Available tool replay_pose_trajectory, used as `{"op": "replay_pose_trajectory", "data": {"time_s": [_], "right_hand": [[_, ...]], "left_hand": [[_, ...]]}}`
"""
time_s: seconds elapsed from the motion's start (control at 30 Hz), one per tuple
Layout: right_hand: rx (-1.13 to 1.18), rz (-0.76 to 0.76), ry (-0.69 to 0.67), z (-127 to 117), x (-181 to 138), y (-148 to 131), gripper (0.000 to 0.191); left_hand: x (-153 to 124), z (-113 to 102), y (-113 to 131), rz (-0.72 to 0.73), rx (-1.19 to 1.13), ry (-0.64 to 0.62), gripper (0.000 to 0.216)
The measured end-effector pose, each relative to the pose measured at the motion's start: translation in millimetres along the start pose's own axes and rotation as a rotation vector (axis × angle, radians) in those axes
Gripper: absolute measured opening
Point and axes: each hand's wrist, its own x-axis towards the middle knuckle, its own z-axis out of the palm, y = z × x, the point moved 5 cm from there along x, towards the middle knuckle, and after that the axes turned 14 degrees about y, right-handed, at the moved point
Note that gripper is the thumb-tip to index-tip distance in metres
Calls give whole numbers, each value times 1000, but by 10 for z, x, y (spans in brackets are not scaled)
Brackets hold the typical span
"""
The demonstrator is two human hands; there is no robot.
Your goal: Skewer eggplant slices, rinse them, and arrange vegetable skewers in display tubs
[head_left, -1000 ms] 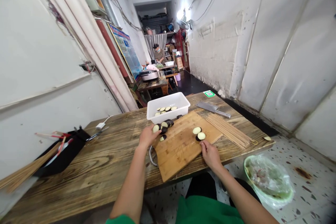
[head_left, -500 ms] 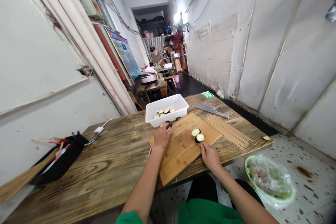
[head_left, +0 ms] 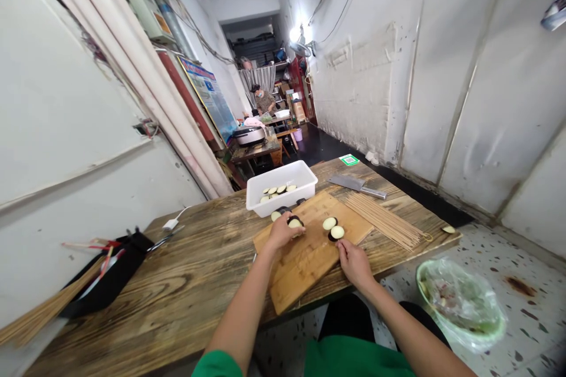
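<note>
A wooden cutting board (head_left: 309,259) lies on the wooden table (head_left: 177,288) in front of me. My left hand (head_left: 283,234) is closed on an eggplant slice (head_left: 295,222) over the board's middle. My right hand (head_left: 351,259) rests at the board's right edge, fingers curled, its fingertips touching two eggplant slices (head_left: 333,228). More slices (head_left: 277,214) lie at the board's far edge. A white plastic tub (head_left: 283,187) behind the board holds several slices.
A cleaver (head_left: 356,186) and a bundle of bamboo skewers (head_left: 387,221) lie right of the board. A black tray (head_left: 106,274) with more skewers sits far left. A lined green basin (head_left: 460,306) stands on the floor. A person works far down the corridor.
My left hand moved right from the slices at the board's far left edge toward the board's middle, carrying a slice. My right hand stayed by the two slices.
</note>
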Motion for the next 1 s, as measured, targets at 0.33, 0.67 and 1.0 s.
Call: {"op": "replay_pose_trajectory", "data": {"time_s": [0.33,0.67,1.0], "right_hand": [[-17,5,-20,22,12,16,37],[201,-68,48,-165,-88,13,36],[179,-58,-10,-425,-290,20,33]], "left_hand": [[171,81,30,-27,-75,-171,36],[-59,545,313,-268,-608,-237,59],[-103,834,380,-455,-998,-34,31]]}}
